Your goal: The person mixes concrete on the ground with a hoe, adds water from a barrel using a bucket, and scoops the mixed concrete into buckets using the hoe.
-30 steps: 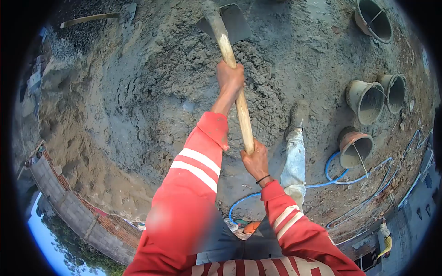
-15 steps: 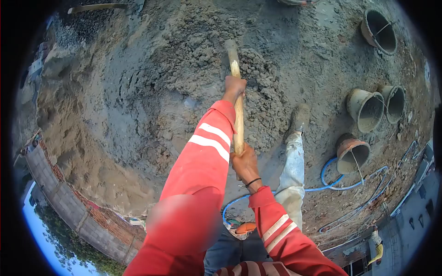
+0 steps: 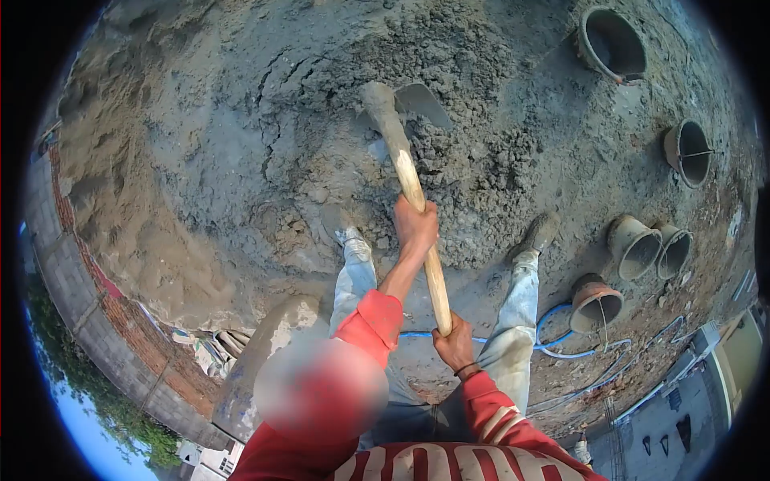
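A hoe with a pale wooden handle (image 3: pixel 407 172) runs from the mortar heap down toward my body. My left hand (image 3: pixel 416 224) is wrapped round the middle of the handle. Near the handle's lower end, my right hand (image 3: pixel 455 345) is closed on it, with a dark band on the wrist. The metal blade (image 3: pixel 423 104) lies at the top of the handle, over the lumpy grey mortar (image 3: pixel 481 152), and its lower edge is hard to make out. Both my arms are in red sleeves.
Several buckets stand or lean on the right, among them a large one (image 3: pixel 613 42) and a reddish one (image 3: pixel 596 305). A blue hose (image 3: pixel 553 321) curls beside my leg. Sand (image 3: pixel 120 192) lies to the left, before a block wall (image 3: pixel 112 337). My boots flank the handle.
The hoe head, sunk from sight half a second ago, shows again. The view has shifted, so heap and buckets sit differently. My hands appear lower in view, still on the handle.
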Available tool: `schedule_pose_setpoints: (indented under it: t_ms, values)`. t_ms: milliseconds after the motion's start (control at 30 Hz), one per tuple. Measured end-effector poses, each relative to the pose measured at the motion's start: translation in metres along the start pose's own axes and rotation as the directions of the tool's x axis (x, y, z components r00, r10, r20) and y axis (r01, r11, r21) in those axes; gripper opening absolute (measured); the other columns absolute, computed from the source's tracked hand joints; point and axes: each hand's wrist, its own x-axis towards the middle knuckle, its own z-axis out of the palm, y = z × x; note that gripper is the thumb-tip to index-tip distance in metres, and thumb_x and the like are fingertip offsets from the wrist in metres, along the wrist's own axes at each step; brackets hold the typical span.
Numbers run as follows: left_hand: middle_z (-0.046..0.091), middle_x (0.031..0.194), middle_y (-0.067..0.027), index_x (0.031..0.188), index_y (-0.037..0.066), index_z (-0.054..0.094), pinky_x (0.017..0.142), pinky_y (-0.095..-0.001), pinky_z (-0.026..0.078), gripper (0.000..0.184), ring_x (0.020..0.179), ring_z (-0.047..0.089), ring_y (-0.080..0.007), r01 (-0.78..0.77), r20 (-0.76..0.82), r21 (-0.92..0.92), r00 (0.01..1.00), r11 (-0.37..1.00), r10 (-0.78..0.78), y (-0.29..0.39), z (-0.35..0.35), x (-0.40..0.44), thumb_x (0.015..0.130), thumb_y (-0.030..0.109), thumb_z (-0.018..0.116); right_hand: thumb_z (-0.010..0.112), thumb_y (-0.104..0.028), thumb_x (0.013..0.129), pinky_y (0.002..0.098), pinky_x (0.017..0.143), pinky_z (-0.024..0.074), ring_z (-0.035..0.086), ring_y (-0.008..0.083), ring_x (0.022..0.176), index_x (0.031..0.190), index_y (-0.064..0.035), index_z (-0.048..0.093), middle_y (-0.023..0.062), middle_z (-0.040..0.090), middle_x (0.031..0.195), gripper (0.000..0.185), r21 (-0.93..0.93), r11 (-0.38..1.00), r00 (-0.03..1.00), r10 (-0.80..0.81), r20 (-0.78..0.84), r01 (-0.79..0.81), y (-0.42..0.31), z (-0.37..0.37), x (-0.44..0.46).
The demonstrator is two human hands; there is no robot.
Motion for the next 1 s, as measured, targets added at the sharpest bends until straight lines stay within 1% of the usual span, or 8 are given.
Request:
schedule_pose_setpoints:
  t_ms: [100, 233, 400, 600, 700, 833, 867, 1000]
  values:
    - [0.053, 0.062, -0.0077, 0.098, -0.002, 0.047, 0.038, -0.0302, 0.044, 0.017, 0.046, 0.053, -0.0157, -0.253, -0.105, -0.111, 0.965, 0.961, 0.242, 0.051, -0.009, 0.101, 0.087, 0.003, 0.058, 0.066, -0.012, 0.071, 0.0506, 0.073, 0.0513, 0.063, 0.046, 0.084, 0.109, -0.0048, 0.065, 0.0262, 0.066, 0.085, 0.039, -0.105, 0.982, 0.988, -0.157, -0.008, 0.155, -0.05, 0.006, 0.113]
    - [0.056, 0.062, -0.0104, 0.088, -0.011, 0.055, 0.038, -0.0314, 0.044, 0.017, 0.046, 0.055, -0.0178, -0.25, -0.117, -0.083, 0.964, 0.965, 0.239, 0.056, 0.005, 0.2, 0.085, 0.004, 0.061, 0.065, -0.012, 0.072, 0.0482, 0.076, 0.0504, 0.063, 0.0458, 0.083, 0.102, 0.0021, 0.062, 0.0284, 0.064, 0.084, 0.033, -0.169, 0.97, 0.985, -0.174, 0.015, 0.174, -0.077, 0.016, 0.189]
    - [0.06, 0.061, -0.0154, 0.09, -0.018, 0.059, 0.039, -0.0382, 0.047, 0.023, 0.045, 0.06, -0.0233, 0.181, -0.03, 0.097, 0.983, 0.979, -0.179, -0.03, 0.052, 0.169, 0.083, 0.004, 0.062, 0.063, -0.017, 0.076, 0.0501, 0.074, 0.0499, 0.062, 0.0484, 0.079, 0.097, 0.0047, 0.059, 0.0285, 0.064, 0.083, 0.03, -0.246, 0.963, 0.989, -0.132, -0.065, 0.112, -0.043, -0.005, 0.109]
    - [0.058, 0.058, -0.0147, 0.078, -0.01, 0.061, 0.04, -0.0383, 0.048, 0.015, 0.045, 0.06, -0.0235, 0.329, 0.173, 0.177, 0.917, 0.928, -0.358, -0.117, 0.078, 0.068, 0.081, 0.005, 0.06, 0.062, -0.013, 0.076, 0.0407, 0.057, 0.0505, 0.062, 0.033, 0.057, 0.089, 0.0051, 0.056, 0.0189, 0.06, 0.065, 0.024, -0.151, 0.96, 0.967, 0.247, 0.053, -0.237, -0.028, -0.04, 0.014]
    - [0.053, 0.054, -0.0107, 0.073, -0.004, 0.058, 0.039, -0.0366, 0.047, 0.013, 0.042, 0.054, -0.0215, 0.429, 0.249, 0.079, 0.866, 0.9, -0.434, -0.12, 0.072, 0.035, 0.082, 0.006, 0.06, 0.063, -0.018, 0.076, 0.0495, 0.073, 0.05, 0.063, 0.0482, 0.08, 0.093, 0.0067, 0.059, 0.0307, 0.062, 0.079, 0.03, -0.143, 0.943, 0.935, 0.32, 0.152, -0.299, -0.059, -0.073, -0.014]
    - [0.051, 0.062, -0.0047, 0.081, 0.003, 0.057, 0.053, -0.0363, 0.05, 0.009, 0.053, 0.052, -0.0178, 0.627, 0.372, -0.331, 0.774, 0.705, -0.513, -0.092, 0.04, -0.054, 0.084, 0.008, 0.064, 0.063, -0.014, 0.074, 0.0486, 0.068, 0.0496, 0.062, 0.0478, 0.074, 0.089, 0.0052, 0.057, 0.0291, 0.06, 0.073, 0.025, -0.316, 0.948, 0.959, 0.127, 0.254, -0.042, -0.056, -0.156, -0.087]
    - [0.051, 0.066, -0.0029, 0.085, 0.005, 0.057, 0.059, -0.0365, 0.051, 0.009, 0.057, 0.052, -0.0167, 0.69, 0.449, -0.464, 0.724, 0.556, -0.524, -0.082, 0.037, -0.072, 0.085, 0.008, 0.065, 0.063, -0.014, 0.074, 0.0497, 0.067, 0.0488, 0.061, 0.0484, 0.072, 0.089, 0.0031, 0.056, 0.0277, 0.059, 0.07, 0.023, -0.355, 0.935, 0.956, 0.101, 0.276, 0.004, -0.029, -0.18, -0.099]
    - [0.051, 0.071, -0.0009, 0.088, 0.007, 0.056, 0.066, -0.0369, 0.049, 0.013, 0.063, 0.053, -0.0157, 0.593, 0.37, -0.65, 0.793, 0.475, -0.484, -0.112, 0.071, -0.089, 0.085, 0.009, 0.068, 0.064, -0.02, 0.074, 0.0523, 0.063, 0.0496, 0.062, 0.0445, 0.066, 0.089, -0.0083, 0.059, 0.0204, 0.062, 0.069, 0.02, -0.48, 0.849, 0.935, -0.043, 0.353, 0.221, 0.131, -0.261, -0.068]
